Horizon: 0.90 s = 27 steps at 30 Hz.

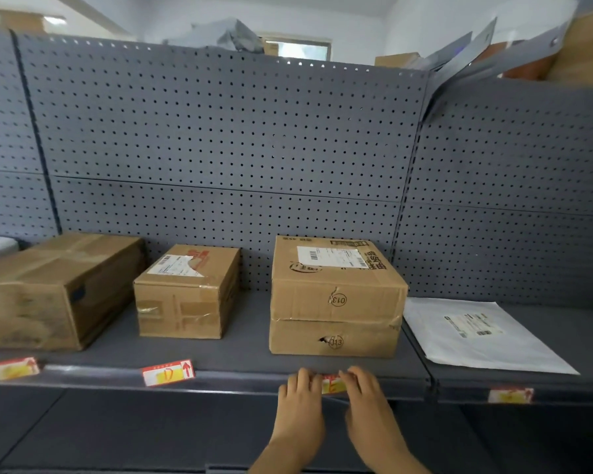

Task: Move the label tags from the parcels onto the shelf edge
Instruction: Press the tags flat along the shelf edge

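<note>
A red, white and yellow label tag sits on the grey shelf edge, below the stacked cardboard parcel. My left hand presses its fingers on the tag's left end. My right hand presses on its right end, so only the tag's middle shows. Three more tags are stuck along the edge: one at the far left, one under the small parcel, one under the white mailer.
A large cardboard box stands at the left of the shelf. Grey pegboard backs the shelf. Boxes and grey bags lie on top of the unit. A lower shelf runs below my hands.
</note>
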Available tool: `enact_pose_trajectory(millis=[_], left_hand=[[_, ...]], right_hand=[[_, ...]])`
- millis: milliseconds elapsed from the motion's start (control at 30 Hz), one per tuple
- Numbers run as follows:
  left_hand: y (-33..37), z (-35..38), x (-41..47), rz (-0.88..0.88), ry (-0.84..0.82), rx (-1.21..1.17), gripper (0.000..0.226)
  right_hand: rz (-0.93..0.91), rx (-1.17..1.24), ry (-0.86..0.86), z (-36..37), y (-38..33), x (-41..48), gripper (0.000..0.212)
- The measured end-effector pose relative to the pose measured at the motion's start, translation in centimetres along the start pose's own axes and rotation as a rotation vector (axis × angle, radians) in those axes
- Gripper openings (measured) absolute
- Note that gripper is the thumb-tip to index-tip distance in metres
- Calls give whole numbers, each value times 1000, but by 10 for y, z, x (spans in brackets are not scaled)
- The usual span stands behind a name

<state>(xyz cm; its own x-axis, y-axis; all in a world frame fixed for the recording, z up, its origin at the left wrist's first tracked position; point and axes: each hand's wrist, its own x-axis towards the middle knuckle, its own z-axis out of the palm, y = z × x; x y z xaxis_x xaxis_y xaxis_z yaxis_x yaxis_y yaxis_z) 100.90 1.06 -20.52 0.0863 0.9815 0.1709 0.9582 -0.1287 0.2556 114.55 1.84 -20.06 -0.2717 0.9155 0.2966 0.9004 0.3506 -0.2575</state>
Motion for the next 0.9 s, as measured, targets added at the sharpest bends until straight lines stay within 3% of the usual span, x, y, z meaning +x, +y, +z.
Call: enact_pose_trajectory(millis=[300, 667, 900], left_hand=[[2, -6, 7, 16, 1, 61, 45], [7, -8, 13, 67, 6, 92, 41], [6, -5, 14, 104, -5, 103, 42]], right_hand=[[-5, -183, -63, 26, 12, -2, 97], [-81, -243, 2, 23, 21, -2, 89], [-38, -226, 31, 31, 21, -3, 87]])
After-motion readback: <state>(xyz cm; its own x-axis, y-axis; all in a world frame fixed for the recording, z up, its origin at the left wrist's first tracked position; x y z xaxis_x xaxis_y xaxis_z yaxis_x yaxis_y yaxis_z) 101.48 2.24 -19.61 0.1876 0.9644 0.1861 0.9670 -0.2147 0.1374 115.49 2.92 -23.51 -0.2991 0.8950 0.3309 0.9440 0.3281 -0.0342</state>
